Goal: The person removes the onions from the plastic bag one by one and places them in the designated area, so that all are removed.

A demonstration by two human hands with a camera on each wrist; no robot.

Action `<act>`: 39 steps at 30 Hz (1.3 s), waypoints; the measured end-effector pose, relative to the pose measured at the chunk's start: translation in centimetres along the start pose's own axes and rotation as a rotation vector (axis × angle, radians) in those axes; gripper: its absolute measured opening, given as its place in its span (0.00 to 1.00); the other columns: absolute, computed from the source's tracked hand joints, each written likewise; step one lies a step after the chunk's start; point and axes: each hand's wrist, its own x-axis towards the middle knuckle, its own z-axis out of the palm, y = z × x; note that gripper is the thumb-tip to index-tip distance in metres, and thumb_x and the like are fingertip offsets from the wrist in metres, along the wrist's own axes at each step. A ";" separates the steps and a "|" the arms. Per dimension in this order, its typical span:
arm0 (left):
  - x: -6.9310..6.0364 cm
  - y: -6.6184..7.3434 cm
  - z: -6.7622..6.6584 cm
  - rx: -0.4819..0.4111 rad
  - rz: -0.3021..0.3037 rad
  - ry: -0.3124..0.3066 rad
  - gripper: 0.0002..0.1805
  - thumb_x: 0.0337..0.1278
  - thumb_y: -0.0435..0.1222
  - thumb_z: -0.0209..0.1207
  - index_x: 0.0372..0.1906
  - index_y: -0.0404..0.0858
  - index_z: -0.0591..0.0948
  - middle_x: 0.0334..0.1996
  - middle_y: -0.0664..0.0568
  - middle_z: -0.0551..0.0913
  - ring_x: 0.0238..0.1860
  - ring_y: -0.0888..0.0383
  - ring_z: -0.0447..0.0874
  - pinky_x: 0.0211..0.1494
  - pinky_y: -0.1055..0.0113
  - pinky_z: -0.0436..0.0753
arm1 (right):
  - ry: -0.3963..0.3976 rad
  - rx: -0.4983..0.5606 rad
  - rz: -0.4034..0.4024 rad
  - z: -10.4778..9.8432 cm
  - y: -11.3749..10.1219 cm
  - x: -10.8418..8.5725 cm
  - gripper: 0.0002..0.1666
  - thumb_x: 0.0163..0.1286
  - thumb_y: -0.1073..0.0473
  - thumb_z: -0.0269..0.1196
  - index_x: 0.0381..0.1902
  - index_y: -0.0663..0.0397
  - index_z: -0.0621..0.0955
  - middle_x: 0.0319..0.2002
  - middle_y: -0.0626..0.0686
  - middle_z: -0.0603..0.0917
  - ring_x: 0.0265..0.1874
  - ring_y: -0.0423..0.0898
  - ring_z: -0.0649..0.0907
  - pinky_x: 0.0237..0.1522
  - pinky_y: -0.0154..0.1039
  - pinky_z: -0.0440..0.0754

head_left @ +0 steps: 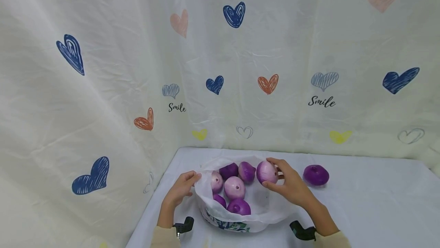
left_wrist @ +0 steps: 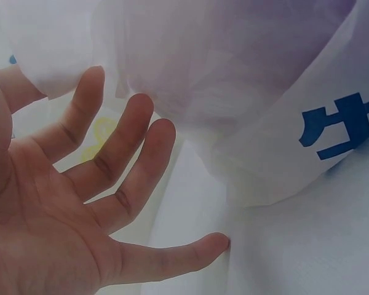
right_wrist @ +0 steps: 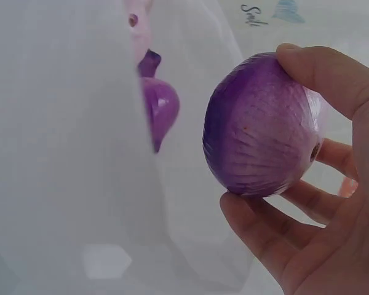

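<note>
A white plastic bag lines a round bowl with a blue and green pattern; several purple and pale onions lie inside. My right hand grips a pale purple onion over the bag's right side; the right wrist view shows thumb and fingers around this onion. At the bag's left rim, my left hand pinches the plastic between thumb and index finger. In the left wrist view the other fingers of this hand are spread beside the bag.
One dark purple onion lies on the white-covered table, right of the bowl. Behind the table hangs a white curtain printed with hearts and words. A black device is strapped at each wrist.
</note>
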 end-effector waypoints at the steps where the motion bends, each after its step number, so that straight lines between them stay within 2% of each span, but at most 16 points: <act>1: 0.0 0.0 0.0 0.001 0.000 0.000 0.22 0.72 0.56 0.56 0.37 0.39 0.78 0.35 0.53 0.78 0.44 0.53 0.79 0.43 0.53 0.81 | 0.006 -0.001 0.000 -0.2 0.0 0.0 0.47 0.61 0.47 0.76 0.73 0.50 0.69 0.63 0.56 0.76 0.53 0.51 0.81 0.52 0.38 0.84; 9: -0.1 0.1 0.0 0.004 0.009 -0.003 0.23 0.72 0.56 0.56 0.38 0.39 0.79 0.35 0.53 0.78 0.44 0.53 0.80 0.43 0.52 0.82 | 0.052 0.016 0.026 -2.1 0.2 -0.2 0.47 0.62 0.48 0.75 0.73 0.54 0.67 0.66 0.60 0.74 0.59 0.59 0.79 0.53 0.46 0.84; 16: 0.0 0.0 -0.1 0.009 0.003 0.001 0.23 0.72 0.56 0.56 0.40 0.39 0.79 0.36 0.52 0.79 0.44 0.53 0.80 0.44 0.51 0.82 | 0.080 -0.013 0.055 -3.8 0.2 -0.5 0.47 0.63 0.46 0.75 0.74 0.52 0.67 0.66 0.59 0.73 0.60 0.60 0.79 0.50 0.37 0.84; 23: -0.2 0.1 -0.1 0.009 0.001 0.003 0.23 0.72 0.56 0.56 0.40 0.39 0.79 0.36 0.52 0.79 0.44 0.53 0.79 0.45 0.50 0.83 | 0.077 -0.003 0.122 -5.0 0.7 -0.7 0.50 0.64 0.43 0.73 0.76 0.51 0.63 0.69 0.63 0.70 0.59 0.65 0.78 0.47 0.48 0.86; 25: -0.2 0.1 -0.1 0.007 0.001 0.001 0.23 0.72 0.56 0.56 0.40 0.39 0.79 0.37 0.52 0.79 0.44 0.53 0.79 0.45 0.49 0.83 | 0.081 -0.011 0.138 -5.3 1.0 -0.8 0.50 0.64 0.42 0.73 0.76 0.50 0.63 0.69 0.63 0.70 0.58 0.65 0.79 0.47 0.46 0.85; 29: -0.2 0.0 -0.1 0.012 0.001 0.000 0.23 0.72 0.57 0.56 0.40 0.39 0.79 0.37 0.52 0.79 0.45 0.52 0.80 0.46 0.47 0.83 | 0.102 -0.039 0.158 -5.9 1.4 -1.0 0.51 0.64 0.41 0.73 0.77 0.48 0.63 0.67 0.63 0.72 0.55 0.63 0.82 0.45 0.36 0.82; 32: -0.2 0.0 -0.1 0.013 0.000 0.001 0.23 0.71 0.57 0.56 0.40 0.39 0.79 0.38 0.51 0.79 0.45 0.52 0.80 0.46 0.47 0.84 | 0.118 -0.048 0.162 -6.2 1.6 -1.1 0.51 0.64 0.42 0.73 0.77 0.49 0.62 0.66 0.65 0.73 0.54 0.62 0.82 0.43 0.34 0.82; 39: -0.2 0.0 -0.1 0.012 -0.001 0.000 0.23 0.71 0.57 0.56 0.41 0.39 0.79 0.38 0.51 0.79 0.45 0.52 0.79 0.47 0.46 0.84 | 0.130 -0.032 0.184 -7.1 1.7 -1.3 0.51 0.66 0.43 0.72 0.78 0.50 0.61 0.66 0.68 0.71 0.55 0.66 0.81 0.43 0.48 0.87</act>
